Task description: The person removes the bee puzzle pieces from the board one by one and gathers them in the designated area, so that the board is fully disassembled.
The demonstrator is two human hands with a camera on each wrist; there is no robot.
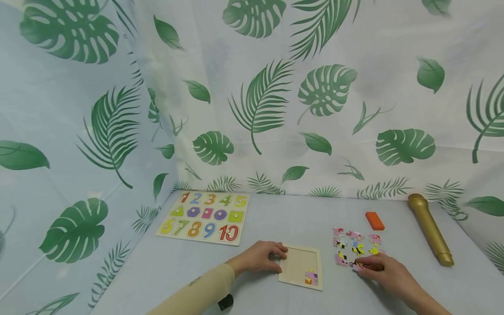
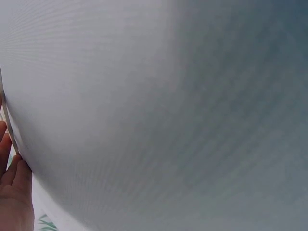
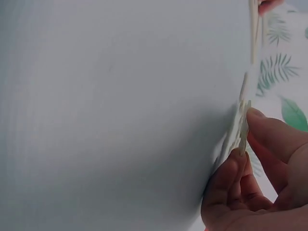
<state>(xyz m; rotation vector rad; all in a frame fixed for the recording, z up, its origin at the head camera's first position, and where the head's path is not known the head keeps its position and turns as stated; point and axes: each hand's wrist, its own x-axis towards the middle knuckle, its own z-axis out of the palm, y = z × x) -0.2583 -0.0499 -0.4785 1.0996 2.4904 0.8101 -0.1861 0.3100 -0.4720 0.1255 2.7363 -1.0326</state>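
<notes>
A shallow square wooden puzzle tray [image 1: 295, 262] lies on the table, with one pink jigsaw piece [image 1: 311, 277] set in its lower right corner. My left hand [image 1: 261, 256] holds the tray's left edge, fingertips near the upper left corner and thumb lower down. To the right of the tray, several pink and yellow jigsaw pieces [image 1: 358, 248] are spread in loose rows. Thumb and fingers of my right hand [image 1: 387, 275] pinch one puzzle piece [image 3: 244, 130] at the front of these rows; in the right wrist view it is seen edge-on.
A wooden number and shape board [image 1: 204, 217] lies at the back left. Behind the loose pieces sits an orange block [image 1: 375, 221], and a gold microphone [image 1: 431, 229] lies to its right. A small black object [image 1: 225, 302] shows beside my left sleeve. Leaf-print curtains [image 1: 260, 100] border the table.
</notes>
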